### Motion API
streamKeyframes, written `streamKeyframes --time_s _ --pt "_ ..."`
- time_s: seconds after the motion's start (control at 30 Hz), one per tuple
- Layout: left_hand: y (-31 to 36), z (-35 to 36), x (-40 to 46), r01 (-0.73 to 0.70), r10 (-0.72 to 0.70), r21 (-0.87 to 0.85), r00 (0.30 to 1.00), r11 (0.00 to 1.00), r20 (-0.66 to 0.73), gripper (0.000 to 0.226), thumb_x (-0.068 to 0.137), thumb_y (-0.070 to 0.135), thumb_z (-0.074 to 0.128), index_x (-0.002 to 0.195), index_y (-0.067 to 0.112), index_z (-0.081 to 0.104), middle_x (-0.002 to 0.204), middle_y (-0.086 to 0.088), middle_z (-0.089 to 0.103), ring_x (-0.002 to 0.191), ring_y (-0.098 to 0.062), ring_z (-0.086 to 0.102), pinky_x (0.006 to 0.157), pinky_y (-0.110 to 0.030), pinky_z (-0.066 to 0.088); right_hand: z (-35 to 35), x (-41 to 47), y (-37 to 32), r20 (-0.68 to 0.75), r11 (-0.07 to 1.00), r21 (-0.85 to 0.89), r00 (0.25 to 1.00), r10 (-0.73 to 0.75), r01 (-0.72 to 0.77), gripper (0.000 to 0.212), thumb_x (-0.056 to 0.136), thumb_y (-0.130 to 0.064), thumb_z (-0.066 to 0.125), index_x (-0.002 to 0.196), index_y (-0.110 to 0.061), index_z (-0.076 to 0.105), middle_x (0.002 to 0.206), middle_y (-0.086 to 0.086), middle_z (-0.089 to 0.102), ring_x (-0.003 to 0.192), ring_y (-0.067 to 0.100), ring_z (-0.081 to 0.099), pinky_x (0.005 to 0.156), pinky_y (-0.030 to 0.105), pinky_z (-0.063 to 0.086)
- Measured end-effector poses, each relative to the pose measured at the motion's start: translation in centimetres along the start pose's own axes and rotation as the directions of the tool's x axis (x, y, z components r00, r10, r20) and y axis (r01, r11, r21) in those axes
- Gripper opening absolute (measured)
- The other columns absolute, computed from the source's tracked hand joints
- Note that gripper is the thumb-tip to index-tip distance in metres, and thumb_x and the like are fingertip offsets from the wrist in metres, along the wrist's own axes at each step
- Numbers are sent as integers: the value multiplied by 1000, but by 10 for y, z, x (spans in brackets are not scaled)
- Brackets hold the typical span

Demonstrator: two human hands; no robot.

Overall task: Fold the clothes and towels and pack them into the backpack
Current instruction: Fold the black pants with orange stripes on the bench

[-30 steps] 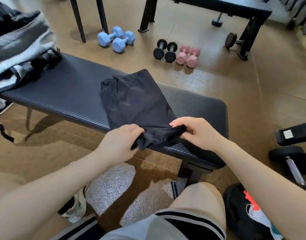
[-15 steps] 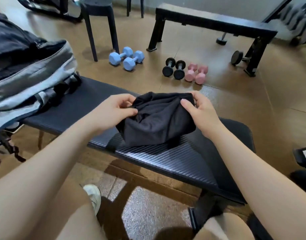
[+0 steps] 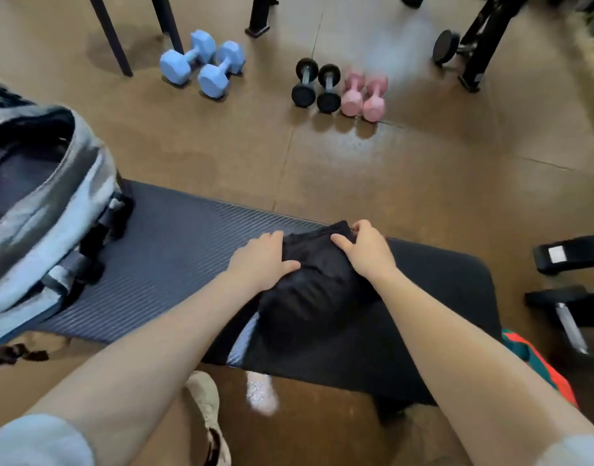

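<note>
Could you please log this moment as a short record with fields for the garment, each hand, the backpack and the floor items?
garment: black garment, folded into a compact bundle on the bench
left hand: left hand lies on the bundle's left side, fingers fairly straight
right hand: right hand curls over the bundle's far right edge
backpack: grey backpack, open, at the bench's left end
floor items: blue dumbbells, black dumbbells, pink dumbbells

Black garment (image 3: 317, 290), ribbed dark bench (image 3: 174, 250), grey backpack (image 3: 53, 210) — blue (image 3: 203, 62), black (image 3: 317, 85), pink dumbbells (image 3: 364, 95)
</note>
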State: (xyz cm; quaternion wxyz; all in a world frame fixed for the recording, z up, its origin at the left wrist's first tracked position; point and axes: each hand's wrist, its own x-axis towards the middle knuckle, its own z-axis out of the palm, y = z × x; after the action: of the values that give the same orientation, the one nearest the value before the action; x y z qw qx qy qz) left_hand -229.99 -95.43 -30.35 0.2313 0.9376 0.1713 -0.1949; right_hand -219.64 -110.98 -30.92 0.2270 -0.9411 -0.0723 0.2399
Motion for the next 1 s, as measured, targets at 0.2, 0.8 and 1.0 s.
streamKeyframes --time_s 0.2,0.8,1.0 --pt "-24 -7 -10 59 35 -318 959 946 282 76 87 29 61 147 22 15 142 -7 44 126 -26 45 102 -34 37 -17 -33 -17 336 937 328 942 0 -117 27 83 -30 69 107 -20 60 103 -5 66 91 12 61 74 25 49" --pt "-106 -220 -168 32 -149 -743 984 668 -92 47 78 28 72 120 20 51 103 10 60 101 -11 58 76 -16 40 -69 -120 -312 517 778 130 628 -582 614 41 74 -31 76 110 -18 61 98 -4 66 94 16 62 82 29 47" --pt "-134 -226 -204 13 -393 -821 882 571 -260 42 80 16 72 116 22 51 101 18 57 98 0 53 78 -4 36 -44 -136 -339 356 701 167 621 -698 693 60 72 -33 78 125 -17 54 124 -4 55 115 12 48 92 20 33"
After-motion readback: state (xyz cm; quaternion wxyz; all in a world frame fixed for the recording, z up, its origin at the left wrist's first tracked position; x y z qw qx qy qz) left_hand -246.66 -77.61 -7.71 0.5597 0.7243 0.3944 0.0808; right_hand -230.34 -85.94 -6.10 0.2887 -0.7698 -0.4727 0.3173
